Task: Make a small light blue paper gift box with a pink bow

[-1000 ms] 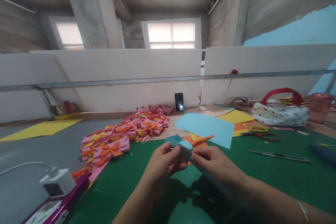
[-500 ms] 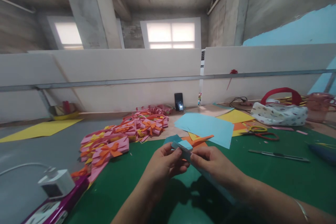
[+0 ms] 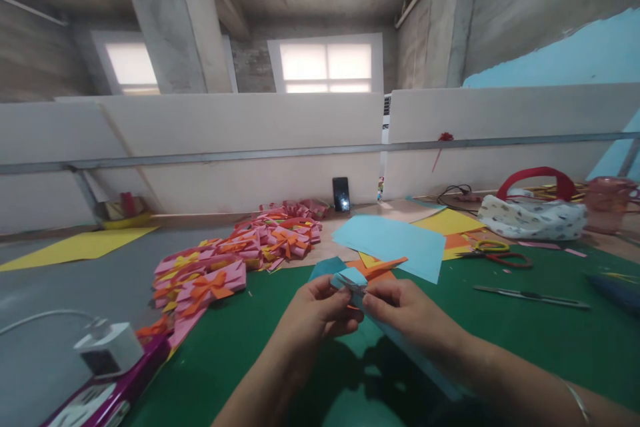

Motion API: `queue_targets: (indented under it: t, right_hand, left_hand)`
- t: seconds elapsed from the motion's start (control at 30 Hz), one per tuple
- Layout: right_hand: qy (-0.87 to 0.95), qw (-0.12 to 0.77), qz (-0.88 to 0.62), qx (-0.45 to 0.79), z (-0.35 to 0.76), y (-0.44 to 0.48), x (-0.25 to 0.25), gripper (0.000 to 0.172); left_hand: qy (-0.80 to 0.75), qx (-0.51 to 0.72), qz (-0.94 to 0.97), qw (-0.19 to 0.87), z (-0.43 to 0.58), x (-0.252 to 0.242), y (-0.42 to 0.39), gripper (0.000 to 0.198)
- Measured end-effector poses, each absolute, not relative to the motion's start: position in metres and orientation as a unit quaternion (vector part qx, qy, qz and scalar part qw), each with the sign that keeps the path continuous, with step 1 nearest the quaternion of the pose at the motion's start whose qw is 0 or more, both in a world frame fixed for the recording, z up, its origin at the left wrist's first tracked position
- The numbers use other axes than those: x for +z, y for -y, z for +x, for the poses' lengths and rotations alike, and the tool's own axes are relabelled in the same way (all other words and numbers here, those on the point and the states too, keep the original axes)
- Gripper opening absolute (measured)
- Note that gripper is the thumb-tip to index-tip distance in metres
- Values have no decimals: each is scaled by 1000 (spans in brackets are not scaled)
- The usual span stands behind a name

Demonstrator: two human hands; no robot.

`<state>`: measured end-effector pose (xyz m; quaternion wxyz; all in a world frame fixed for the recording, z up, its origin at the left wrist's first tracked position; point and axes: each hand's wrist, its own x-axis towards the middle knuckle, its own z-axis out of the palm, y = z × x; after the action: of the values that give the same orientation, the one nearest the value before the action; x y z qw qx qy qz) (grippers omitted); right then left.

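Both of my hands hold a folded piece of light blue paper point(image 3: 353, 276) above the green mat point(image 3: 220, 360). The thumb and fingers of my left hand point(image 3: 320, 307) pinch its left end. My right hand point(image 3: 407, 313) grips the right side of the paper, with the fingertips close to those of the left. A long pale blue strip point(image 3: 420, 357) slants down to the right beneath my right hand. Just behind the hands lie orange paper pieces point(image 3: 380, 271) and a teal paper piece point(image 3: 327, 267). The exact folds between my fingers are partly hidden.
Pink and orange folded paper crafts point(image 3: 240, 247) are heaped at left. Beyond my hands lies a light blue sheet point(image 3: 395, 243). Scissors point(image 3: 495, 252) and a thin metal tool point(image 3: 530, 296) rest at right. A purple power strip point(image 3: 135, 377) stands front left; a phone point(image 3: 341, 194) leans at the back.
The folded blue paper has turned slightly between my fingers, so more of its light face shows at the left end. Both hands stay nearly in place.
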<state>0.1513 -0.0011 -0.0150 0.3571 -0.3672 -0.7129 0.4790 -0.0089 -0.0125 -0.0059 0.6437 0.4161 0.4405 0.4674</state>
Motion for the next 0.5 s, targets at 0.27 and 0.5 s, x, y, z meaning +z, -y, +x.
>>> queue_targets:
  t: [0.27,0.5]
  right_hand:
    - [711,357,-394,461,151,3,-10,33]
    - [717,355,-382,463,151,4,-10,30]
  left_hand:
    - [-442,462,422,643,-10,-5,13,16]
    - [-442,460,425,642,-8,-1,15,17]
